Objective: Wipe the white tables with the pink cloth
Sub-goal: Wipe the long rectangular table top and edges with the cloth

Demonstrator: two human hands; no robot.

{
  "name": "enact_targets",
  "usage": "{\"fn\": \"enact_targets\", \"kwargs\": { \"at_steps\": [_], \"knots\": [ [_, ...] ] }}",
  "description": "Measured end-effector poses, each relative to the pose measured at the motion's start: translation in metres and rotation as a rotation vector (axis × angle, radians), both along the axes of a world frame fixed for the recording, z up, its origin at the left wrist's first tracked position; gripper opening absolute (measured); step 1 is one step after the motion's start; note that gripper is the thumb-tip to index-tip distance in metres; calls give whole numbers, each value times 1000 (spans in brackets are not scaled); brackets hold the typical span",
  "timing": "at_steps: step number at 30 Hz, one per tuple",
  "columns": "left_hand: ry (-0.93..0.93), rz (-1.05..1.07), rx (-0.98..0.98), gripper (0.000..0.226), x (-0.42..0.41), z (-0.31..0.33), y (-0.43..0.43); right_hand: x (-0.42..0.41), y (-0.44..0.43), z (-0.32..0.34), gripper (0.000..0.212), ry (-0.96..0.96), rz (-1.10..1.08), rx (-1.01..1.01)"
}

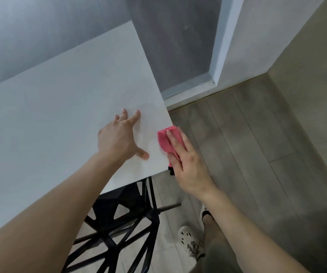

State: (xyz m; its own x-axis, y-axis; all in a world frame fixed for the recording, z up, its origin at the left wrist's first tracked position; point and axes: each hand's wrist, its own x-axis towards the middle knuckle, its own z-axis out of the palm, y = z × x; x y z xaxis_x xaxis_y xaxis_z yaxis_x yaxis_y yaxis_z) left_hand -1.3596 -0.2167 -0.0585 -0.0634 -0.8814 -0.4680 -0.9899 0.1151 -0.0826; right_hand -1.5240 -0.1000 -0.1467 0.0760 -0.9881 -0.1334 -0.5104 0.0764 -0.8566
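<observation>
Right hand [186, 160] presses folded cloth [168, 141] flat-fingered at the worktop [60, 115] right edge (near corner), likely wiping there. Left hand [119, 138], fingers spread, rests on worktop beside cloth, probably bracing.

Table [60, 107]: smooth matt white top; pink cloth [168, 141] on it: soft fabric; floor [237, 144] beside it: matt wood-look planks.

The left hand [117, 138] lies flat on the white desk [60, 115] with its fingers spread. The right hand [186, 160] presses the folded pink cloth [163, 139] against the desk's right edge, near the corner, with straight fingers. A black chair [123, 223] stands under the desk on the grey floor [247, 144]. A white shoe [188, 239] shows below.
</observation>
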Motion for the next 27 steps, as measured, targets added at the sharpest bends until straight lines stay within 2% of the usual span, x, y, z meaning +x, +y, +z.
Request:
{"fn": "enact_targets", "kwargs": {
  "at_steps": [3, 8, 10, 13, 16, 18, 20, 23, 27],
  "knots": [
    [0, 1, 6, 157, -1, 1, 0, 6, -56, 2, 61, 17, 26, -2],
    [8, -6, -20, 155, 1, 2, 2, 27, -241, 1, 63, 73, 29, 34],
    [7, -4, -33, 153, 2, 2, 0, 31, -282, 2, 64, 83, 58, 46],
    [0, 8, -21, 153, 2, 1, 1, 25, -248, -6, 64, 33, 56, 8],
    [6, 25, -2, 155, 0, 3, 2, 13, -133, -12, 65, -32, 42, -68],
    [4, 34, 12, 155, -1, 3, 2, 4, -65, -10, 67, -59, 27, -42],
    [-6, 35, 21, 155, -1, 3, 1, 2, -45, -8, 68, -77, 21, -2],
    [-3, 34, 25, 154, -2, 3, 1, 10, -111, -7, 64, -48, 47, -20],
    [16, 36, 20, 153, -2, 3, 1, 26, -274, -1, 63, 27, 58, 49]
  ]
}}
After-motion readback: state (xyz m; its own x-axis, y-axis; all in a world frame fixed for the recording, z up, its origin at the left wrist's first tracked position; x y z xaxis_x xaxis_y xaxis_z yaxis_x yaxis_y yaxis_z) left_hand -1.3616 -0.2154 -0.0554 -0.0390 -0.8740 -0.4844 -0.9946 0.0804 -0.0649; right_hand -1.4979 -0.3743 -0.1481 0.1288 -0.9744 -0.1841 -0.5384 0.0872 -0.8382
